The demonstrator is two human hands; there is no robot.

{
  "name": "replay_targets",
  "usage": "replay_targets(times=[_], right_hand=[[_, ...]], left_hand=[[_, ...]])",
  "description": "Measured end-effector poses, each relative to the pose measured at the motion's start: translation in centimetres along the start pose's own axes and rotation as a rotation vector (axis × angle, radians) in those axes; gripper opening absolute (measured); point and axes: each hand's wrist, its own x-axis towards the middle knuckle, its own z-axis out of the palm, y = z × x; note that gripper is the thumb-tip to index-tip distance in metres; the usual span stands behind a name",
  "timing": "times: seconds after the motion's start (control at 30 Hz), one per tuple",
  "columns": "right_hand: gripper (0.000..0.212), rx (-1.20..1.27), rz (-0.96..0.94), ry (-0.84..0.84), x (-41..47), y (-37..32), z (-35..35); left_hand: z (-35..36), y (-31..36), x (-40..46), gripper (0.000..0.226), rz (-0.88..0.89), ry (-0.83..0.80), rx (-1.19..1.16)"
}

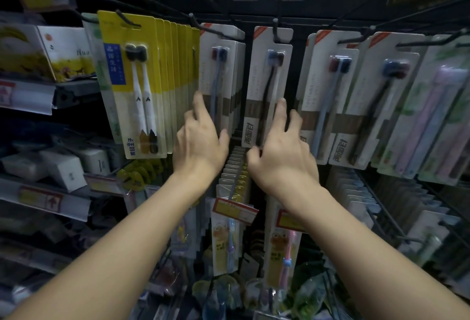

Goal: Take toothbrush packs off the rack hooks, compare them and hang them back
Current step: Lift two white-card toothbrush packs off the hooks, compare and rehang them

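Note:
Rows of toothbrush packs hang on black rack hooks. My left hand (201,141) reaches up to the front white toothbrush pack (220,73) of a stack on a hook. Its straight fingers lie on the pack's lower left edge and the thumb touches the lower right. My right hand (282,157) holds the lower end of a single white toothbrush pack (270,75) hanging on the middle hook (275,32). The thumb curls under the pack's bottom edge and the fingers spread over its right side.
A stack of yellow toothbrush packs (137,85) hangs to the left. More white packs (330,96) and pastel packs (437,116) hang to the right. Children's toothbrush packs (226,233) with price tags hang below. Shelves with boxes (63,167) run along the left.

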Motion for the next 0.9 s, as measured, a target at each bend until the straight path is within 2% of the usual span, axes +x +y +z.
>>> replay_targets(times=[0.23,0.53,0.9], right_hand=[[0.085,0.007,-0.074,0.106,-2.1,0.4,-1.3],[0.053,0.017,-0.108,0.247,-3.3,2.0,-3.8],[0.048,0.012,-0.037,0.347,-3.2,6.3,-5.2]], left_hand=[[-1.1,0.8,-1.5,0.088,0.000,0.008,-0.034],[-2.7,3.9,-3.8,0.056,0.091,0.064,-0.122],[-1.5,9.9,-5.7,0.044,0.204,0.078,-0.225]])
